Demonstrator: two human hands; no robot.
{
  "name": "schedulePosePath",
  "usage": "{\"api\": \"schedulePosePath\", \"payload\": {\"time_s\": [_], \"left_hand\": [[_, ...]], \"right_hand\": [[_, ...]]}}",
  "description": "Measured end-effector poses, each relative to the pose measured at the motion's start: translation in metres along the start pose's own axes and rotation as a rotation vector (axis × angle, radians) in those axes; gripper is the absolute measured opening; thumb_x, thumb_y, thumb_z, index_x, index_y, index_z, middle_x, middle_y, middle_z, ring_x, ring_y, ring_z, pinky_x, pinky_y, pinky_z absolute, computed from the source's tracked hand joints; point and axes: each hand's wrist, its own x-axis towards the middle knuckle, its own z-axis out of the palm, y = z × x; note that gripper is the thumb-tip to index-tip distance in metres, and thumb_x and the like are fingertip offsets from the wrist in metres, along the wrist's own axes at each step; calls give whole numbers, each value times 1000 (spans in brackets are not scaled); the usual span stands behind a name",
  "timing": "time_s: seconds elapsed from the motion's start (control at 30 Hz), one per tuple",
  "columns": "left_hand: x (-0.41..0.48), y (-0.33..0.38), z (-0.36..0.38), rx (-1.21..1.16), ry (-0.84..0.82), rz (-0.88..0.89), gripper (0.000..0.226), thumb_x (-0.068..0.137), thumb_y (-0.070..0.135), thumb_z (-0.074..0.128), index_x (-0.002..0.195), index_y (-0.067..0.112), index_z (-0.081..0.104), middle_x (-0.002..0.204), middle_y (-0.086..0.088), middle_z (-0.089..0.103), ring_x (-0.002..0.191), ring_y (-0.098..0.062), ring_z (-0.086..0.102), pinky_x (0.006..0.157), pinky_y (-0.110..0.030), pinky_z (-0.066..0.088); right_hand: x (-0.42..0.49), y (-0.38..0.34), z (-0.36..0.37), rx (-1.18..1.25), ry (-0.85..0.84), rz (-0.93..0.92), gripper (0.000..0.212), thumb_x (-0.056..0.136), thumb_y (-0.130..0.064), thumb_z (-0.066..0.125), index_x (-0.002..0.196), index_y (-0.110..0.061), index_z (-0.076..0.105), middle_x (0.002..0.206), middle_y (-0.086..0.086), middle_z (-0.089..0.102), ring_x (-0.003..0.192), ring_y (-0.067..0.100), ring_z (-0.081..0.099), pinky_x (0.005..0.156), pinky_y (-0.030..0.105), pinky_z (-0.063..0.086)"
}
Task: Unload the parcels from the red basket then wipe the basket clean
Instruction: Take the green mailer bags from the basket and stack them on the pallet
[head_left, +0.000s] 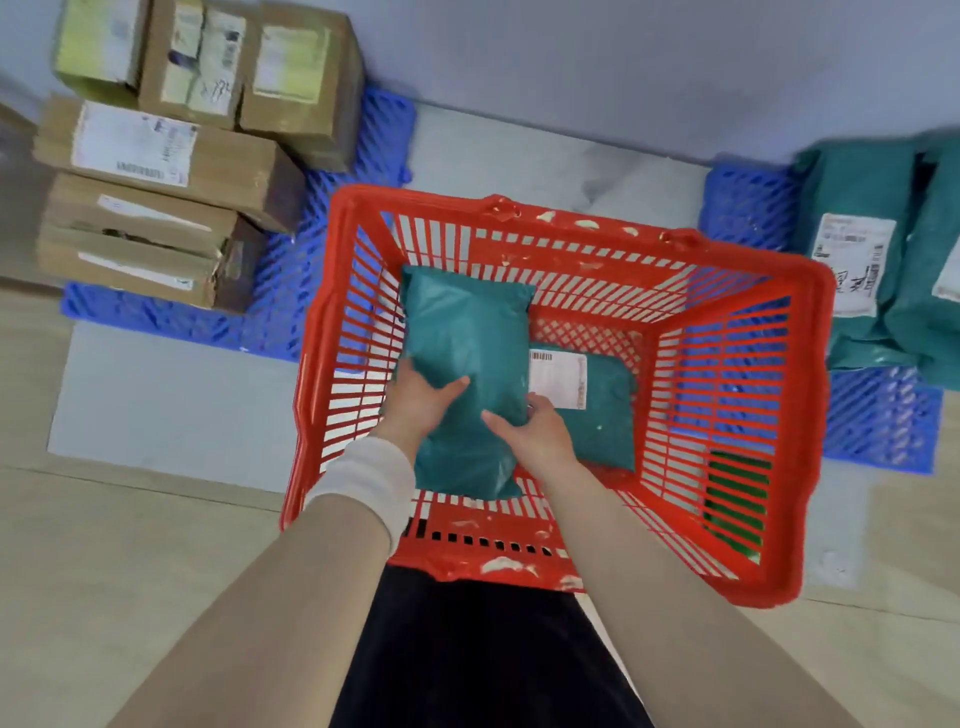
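Note:
The red basket (810, 415) stands on the floor in front of me, its rim smeared with pale marks. Both hands reach inside it. My left hand (423, 397) and my right hand (535, 428) grip a teal plastic parcel (462, 332) from its two sides; the parcel is tilted, its far end up against the basket's back left. A second teal parcel (605, 410) with a white label lies flat on the basket's bottom, partly under the first. A white wristband sits on my left wrist.
Brown cardboard boxes (166, 156) are stacked on a blue plastic pallet (280, 291) at the left. More teal parcels (872, 270) lie on another blue pallet (883, 431) at the right. A green patch shows through the basket's right wall.

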Motion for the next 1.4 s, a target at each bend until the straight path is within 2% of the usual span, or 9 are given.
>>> {"api": "schedulePosePath", "payload": {"time_s": [0.3, 0.6, 0.73, 0.8, 0.9, 1.07, 1.23, 1.33, 1.4], "left_hand": [[1, 15, 11, -29, 31, 30, 76, 77, 26, 71, 137, 3, 30, 141, -12, 42, 130, -28, 41, 109, -40, 35], [-62, 45, -10, -174, -99, 126, 52, 73, 38, 67, 113, 6, 57, 114, -14, 65, 100, -30, 64, 91, -47, 51], [-105, 55, -11, -360, -143, 151, 33, 93, 29, 49, 111, 2, 54, 100, -10, 64, 80, -20, 64, 71, -31, 53], [-120, 53, -8, -375, -116, 180, 27, 92, 31, 50, 106, 8, 54, 102, -6, 63, 86, -16, 62, 74, -26, 51], [-141, 58, 9, -364, -280, 133, 53, 82, 50, 57, 117, 9, 55, 117, -6, 63, 101, -17, 62, 82, -27, 48], [-180, 101, 76, -529, -621, 36, 49, 85, 40, 57, 120, 6, 57, 117, -9, 66, 106, -22, 64, 92, -37, 52], [-200, 157, 154, -572, -530, 41, 26, 83, 22, 64, 103, 6, 64, 109, -11, 69, 90, -21, 69, 83, -36, 56], [-207, 186, 206, -573, -391, 72, 27, 80, 19, 67, 103, 5, 64, 105, -12, 70, 86, -21, 70, 80, -37, 57], [-207, 204, 244, -541, -308, 105, 33, 78, 17, 70, 108, 4, 63, 107, -14, 69, 88, -23, 70, 82, -40, 57]], "right_hand": [[18, -12, 22, 91, 74, 33, 59, 78, -37, 70, 124, -5, 49, 124, 10, 59, 112, 26, 58, 96, 37, 48], [-33, -35, -42, 98, 50, 6, 39, 83, -29, 66, 109, -1, 64, 110, 16, 68, 97, 30, 66, 91, 42, 52], [-68, -24, -79, 443, -59, 52, 30, 88, -14, 61, 109, 8, 62, 74, 9, 74, 59, 16, 69, 65, 27, 58], [-84, -13, -100, 607, -177, 76, 19, 91, -11, 54, 97, 4, 64, 61, 3, 73, 54, 12, 69, 56, 22, 58], [-105, 8, -132, 795, -329, 69, 21, 88, -12, 52, 82, -5, 71, 71, 5, 75, 64, 14, 72, 58, 25, 59], [-122, 40, -188, 934, -409, 63, 34, 93, -15, 45, 80, -7, 76, 87, 8, 75, 77, 17, 73, 66, 29, 60], [-105, 66, -277, 646, -353, 45, 24, 94, -21, 49, 101, -3, 63, 106, 14, 66, 93, 24, 62, 95, 38, 50], [-88, 79, -346, 589, -248, -23, 36, 93, -39, 48, 110, -11, 62, 100, 4, 67, 76, 12, 65, 62, 22, 55], [-80, 90, -388, 659, -216, -88, 50, 86, -52, 47, 117, -16, 61, 101, 0, 69, 76, 9, 67, 63, 20, 52]]}}
